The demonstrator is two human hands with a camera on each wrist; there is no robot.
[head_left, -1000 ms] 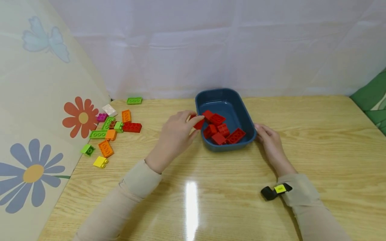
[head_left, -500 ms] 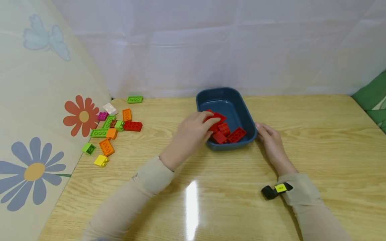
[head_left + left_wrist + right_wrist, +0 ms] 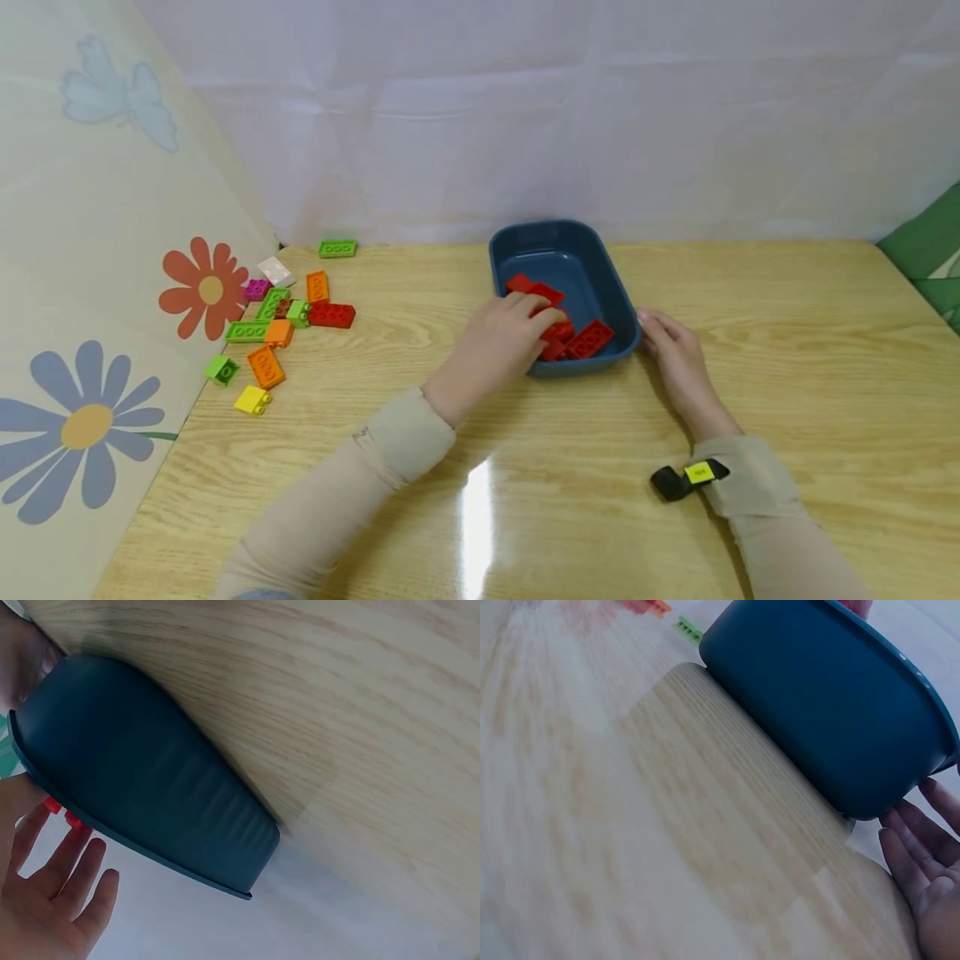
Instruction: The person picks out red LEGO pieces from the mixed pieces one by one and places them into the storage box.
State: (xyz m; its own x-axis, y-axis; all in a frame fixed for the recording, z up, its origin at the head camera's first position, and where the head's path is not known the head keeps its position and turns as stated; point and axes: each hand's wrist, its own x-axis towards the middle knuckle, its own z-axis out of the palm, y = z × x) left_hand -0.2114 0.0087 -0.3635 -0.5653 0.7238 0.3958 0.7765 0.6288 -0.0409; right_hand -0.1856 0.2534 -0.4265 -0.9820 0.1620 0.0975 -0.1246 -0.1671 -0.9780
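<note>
My left hand (image 3: 495, 342) reaches over the near-left rim of a dark blue bin (image 3: 618, 292), holding a red building brick. In the left wrist view, bits of red (image 3: 73, 819) show by the thumb and first fingers of the left hand (image 3: 56, 885); the other fingers are extended and the rim hides the fingertips. Several red bricks (image 3: 590, 339) lie in the bin's near half, partly covered by the hand. My right hand (image 3: 678, 362) touches the bin's near-right corner; in the right wrist view, the fingers (image 3: 922, 832) rest loosely straight against its wall.
Loose bricks lie at the table's left: a long red brick (image 3: 332, 314), orange (image 3: 266, 367), yellow (image 3: 252, 400), green (image 3: 337, 248), magenta (image 3: 257, 289) and white (image 3: 276, 272) ones. A white cloth (image 3: 420, 125) hangs behind the wooden table (image 3: 810, 350); a flowered panel (image 3: 90, 250) stands left.
My left hand has moved right, from beside the bin's left rim to over the red bricks inside, carrying a red brick. The right hand stays at the bin's corner.
</note>
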